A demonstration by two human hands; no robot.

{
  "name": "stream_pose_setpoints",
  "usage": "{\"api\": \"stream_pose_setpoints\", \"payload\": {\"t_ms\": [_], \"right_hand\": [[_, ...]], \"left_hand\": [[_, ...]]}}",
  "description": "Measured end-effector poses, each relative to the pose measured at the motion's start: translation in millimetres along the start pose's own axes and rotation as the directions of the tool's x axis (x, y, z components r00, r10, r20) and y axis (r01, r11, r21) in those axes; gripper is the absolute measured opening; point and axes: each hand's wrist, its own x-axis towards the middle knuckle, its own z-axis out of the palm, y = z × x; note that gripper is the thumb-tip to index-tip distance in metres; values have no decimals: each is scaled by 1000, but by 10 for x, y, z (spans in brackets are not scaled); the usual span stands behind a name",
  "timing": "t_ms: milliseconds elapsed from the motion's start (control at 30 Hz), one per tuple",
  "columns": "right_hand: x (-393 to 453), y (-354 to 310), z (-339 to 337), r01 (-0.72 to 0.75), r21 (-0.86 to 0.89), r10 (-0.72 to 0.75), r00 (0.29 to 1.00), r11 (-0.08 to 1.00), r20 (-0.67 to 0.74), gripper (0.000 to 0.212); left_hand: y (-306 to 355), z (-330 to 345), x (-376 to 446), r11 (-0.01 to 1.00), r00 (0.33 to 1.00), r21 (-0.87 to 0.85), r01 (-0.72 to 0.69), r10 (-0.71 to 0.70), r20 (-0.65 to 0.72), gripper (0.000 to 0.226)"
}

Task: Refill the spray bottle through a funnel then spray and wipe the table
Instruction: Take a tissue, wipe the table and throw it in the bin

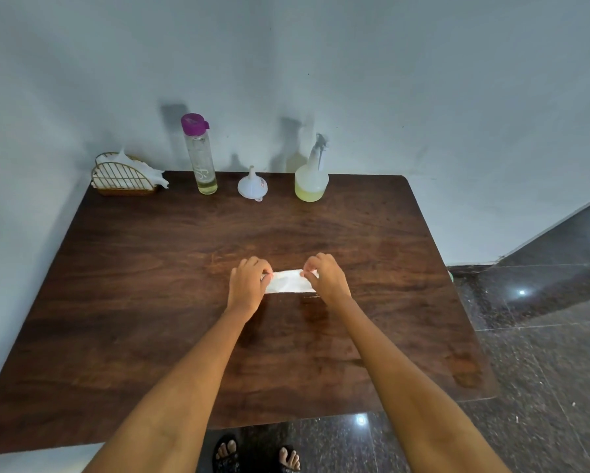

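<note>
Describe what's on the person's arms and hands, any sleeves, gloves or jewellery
Both forearms are bare as far as the view shows: no sleeves in sight. The left hand and right hand wear no gloves; no rings, watch or bracelets are visible.

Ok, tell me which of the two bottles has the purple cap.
The tall, slim clear bottle, standing between the napkin holder and the funnel. The other, the spray bottle right of the funnel, has a trigger head instead.

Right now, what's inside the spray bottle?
The spray bottle holds pale yellow liquid in its bottom part; above that it looks empty. Its trigger head is on, hiding the neck inside.
</note>
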Motion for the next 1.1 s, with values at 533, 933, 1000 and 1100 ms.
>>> {"api": "stream_pose_setpoints", "payload": {"t_ms": [533,933,1000,1100], "right_hand": [[-11,101,390,23,-22,-21,997,1000,77,42],[121,-17,288,-125,141,95,975,982,202,16],[102,-64,306,-194,205,169,977,959,133,17],[52,-142,310,-273,377,281,959,885,35,23]], "left_hand": [[-177,199,37,999,978,53,0,-12,208,37],[-96,183,-36,976,986,-205,72,-40,159,3],[-88,185,-71,963,982,-257,78,-30,185,7],[-43,141,-138,923,969,-346,167,-89,232,20]]}}
